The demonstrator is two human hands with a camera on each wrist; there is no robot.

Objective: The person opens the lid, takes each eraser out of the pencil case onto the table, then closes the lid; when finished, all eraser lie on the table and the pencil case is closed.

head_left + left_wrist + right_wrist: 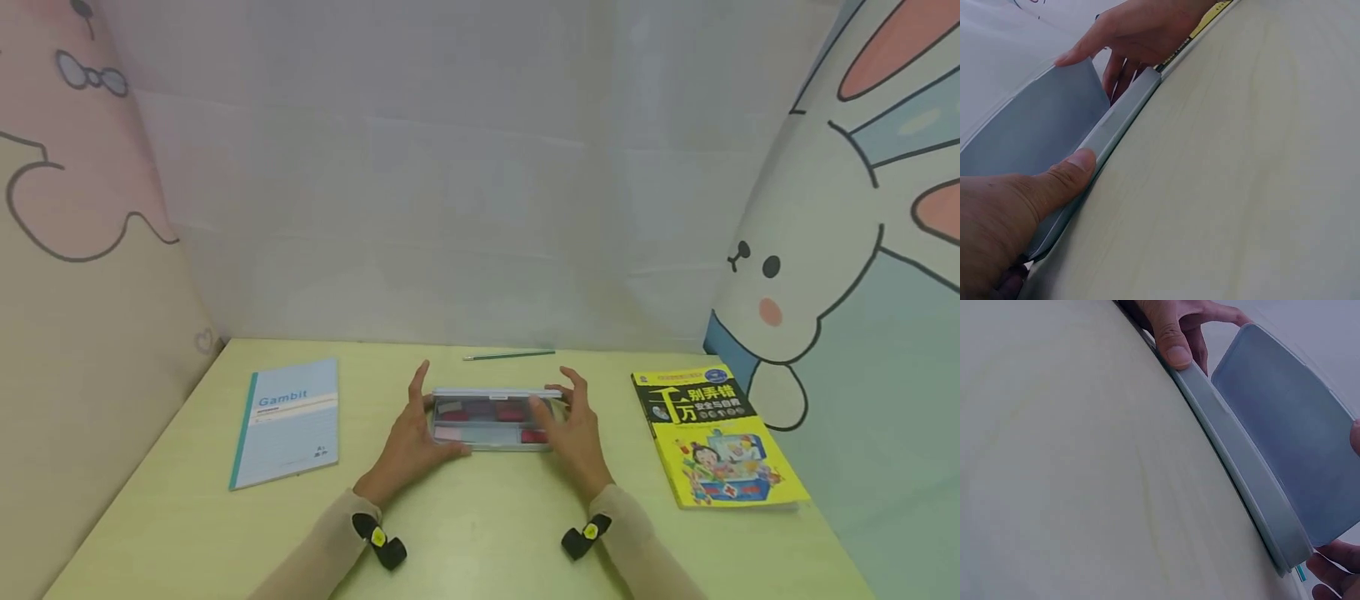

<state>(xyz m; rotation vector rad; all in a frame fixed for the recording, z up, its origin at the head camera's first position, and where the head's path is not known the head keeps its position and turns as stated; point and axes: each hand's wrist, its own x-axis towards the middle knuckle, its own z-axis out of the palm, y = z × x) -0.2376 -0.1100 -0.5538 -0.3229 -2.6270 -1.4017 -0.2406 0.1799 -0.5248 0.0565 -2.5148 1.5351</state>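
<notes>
A pale blue pencil case lies on the table in front of the person, its lid raised at a slant. Red pieces and a pale pink piece show inside; their kind cannot be made out. My left hand holds the left end, thumb along the front edge and forefinger raised. At the other end, my right hand has its thumb on the lid's edge, as the left wrist view also shows, with its other fingers behind the case, partly hidden.
A blue notebook lies at the left of the table, a yellow book at the right. Behind the case is a green pencil, near the back edge. A white sheet hangs behind the table.
</notes>
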